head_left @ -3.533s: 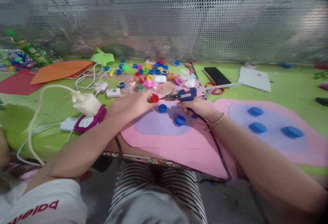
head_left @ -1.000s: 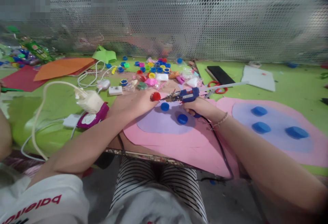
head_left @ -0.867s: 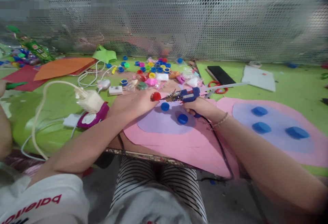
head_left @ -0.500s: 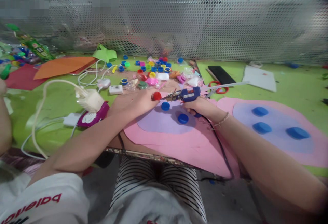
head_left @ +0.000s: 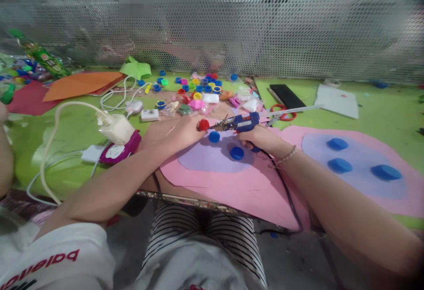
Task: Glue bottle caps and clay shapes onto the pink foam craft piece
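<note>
My left hand (head_left: 191,129) is closed on a red bottle cap (head_left: 203,125), held up over the paper. In my right hand (head_left: 256,138) is a blue hot glue gun (head_left: 245,122), its nozzle pointing left at the red cap; whether they touch I cannot tell. A clear glue stick (head_left: 294,109) sticks out of the gun's back. Below lie a blue bottle cap (head_left: 214,137) and another blue cap (head_left: 236,153) on a purple paper shape (head_left: 215,164) over pink paper (head_left: 185,181). At right, several blue caps (head_left: 339,165) sit on a second purple shape (head_left: 361,188).
Loose coloured caps (head_left: 198,89) and small plastic bags (head_left: 251,104) lie behind my hands. Red-handled scissors (head_left: 284,112) and a black phone (head_left: 286,97) are at the back right. A purple power strip (head_left: 121,152) with cords lies left. The gun's black cord (head_left: 287,192) hangs by the table edge.
Both hands, the red cap and the glue gun keep practically the same position. The whole view has shifted only very slightly.
</note>
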Available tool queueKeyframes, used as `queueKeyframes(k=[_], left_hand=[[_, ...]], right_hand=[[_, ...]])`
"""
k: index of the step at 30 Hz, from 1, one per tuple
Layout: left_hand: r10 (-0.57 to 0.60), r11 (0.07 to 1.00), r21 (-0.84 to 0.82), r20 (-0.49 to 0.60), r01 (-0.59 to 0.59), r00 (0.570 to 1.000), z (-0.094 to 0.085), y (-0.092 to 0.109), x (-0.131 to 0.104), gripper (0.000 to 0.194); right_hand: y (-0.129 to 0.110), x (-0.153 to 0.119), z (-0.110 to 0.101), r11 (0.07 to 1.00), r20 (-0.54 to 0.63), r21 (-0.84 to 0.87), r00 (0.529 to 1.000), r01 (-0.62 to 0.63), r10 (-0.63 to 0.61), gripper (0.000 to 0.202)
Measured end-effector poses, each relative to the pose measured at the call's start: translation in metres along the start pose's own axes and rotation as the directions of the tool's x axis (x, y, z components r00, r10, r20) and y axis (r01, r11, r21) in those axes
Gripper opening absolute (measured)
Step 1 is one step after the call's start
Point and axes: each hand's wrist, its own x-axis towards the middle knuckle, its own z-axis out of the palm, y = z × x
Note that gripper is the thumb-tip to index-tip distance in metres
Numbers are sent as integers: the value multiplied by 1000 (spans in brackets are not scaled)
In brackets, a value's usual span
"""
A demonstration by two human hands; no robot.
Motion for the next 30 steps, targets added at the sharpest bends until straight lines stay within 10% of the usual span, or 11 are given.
queueKeyframes(k=[30], left_hand=[[-26, 999, -26, -16, 26, 1000, 2, -1, 4, 15]], right_hand=[[7, -2, -9, 975, 123, 122, 972, 185, -200, 22]])
